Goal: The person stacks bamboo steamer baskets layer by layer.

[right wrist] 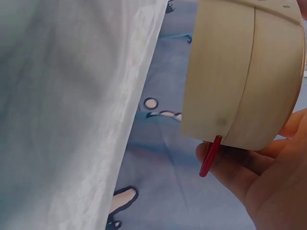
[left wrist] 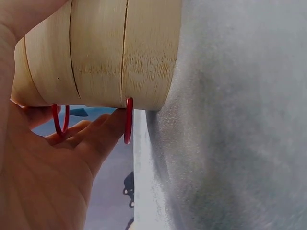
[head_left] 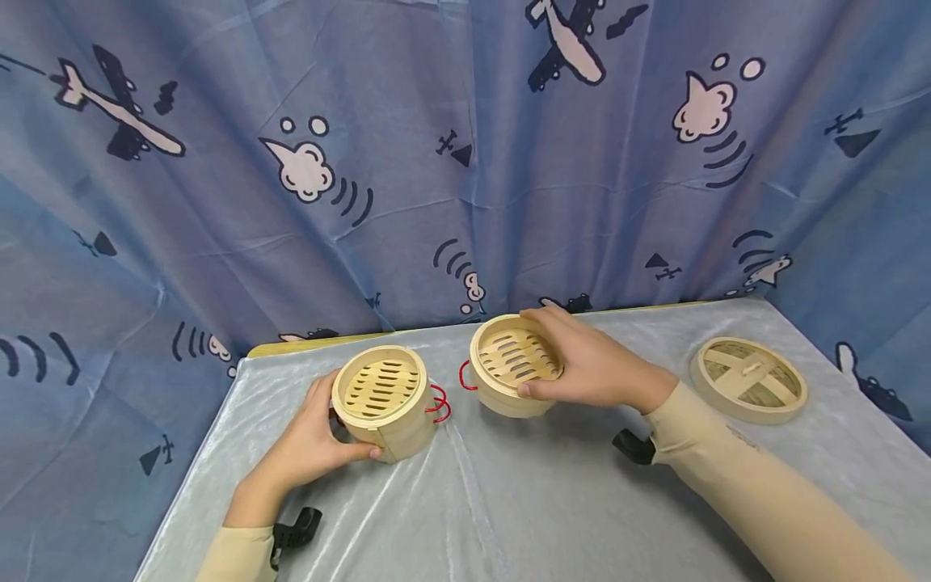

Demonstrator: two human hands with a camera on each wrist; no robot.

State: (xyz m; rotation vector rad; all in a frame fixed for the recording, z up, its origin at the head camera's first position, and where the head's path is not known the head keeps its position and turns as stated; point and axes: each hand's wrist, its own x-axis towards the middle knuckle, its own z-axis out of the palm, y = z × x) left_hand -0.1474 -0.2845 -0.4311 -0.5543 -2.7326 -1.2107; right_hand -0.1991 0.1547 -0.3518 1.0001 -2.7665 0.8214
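Observation:
My left hand grips a stack of bamboo steamer baskets on the left, thumb at the near side. Two red loop handles stick out from the stack, whose slatted floor shows from above. In the head view, my right hand holds another bamboo steamer basket by its right side, thumb on the near rim. That basket is raised off the cloth, tilted, and just right of the stack, apart from it. One red loop hangs from its wall in the right wrist view. Some fingers are hidden behind the baskets.
A round bamboo steamer lid with a crossed strip on top lies at the right of the table. Pale grey velvet cloth covers the table. Behind it hangs a blue curtain printed with planes and clouds.

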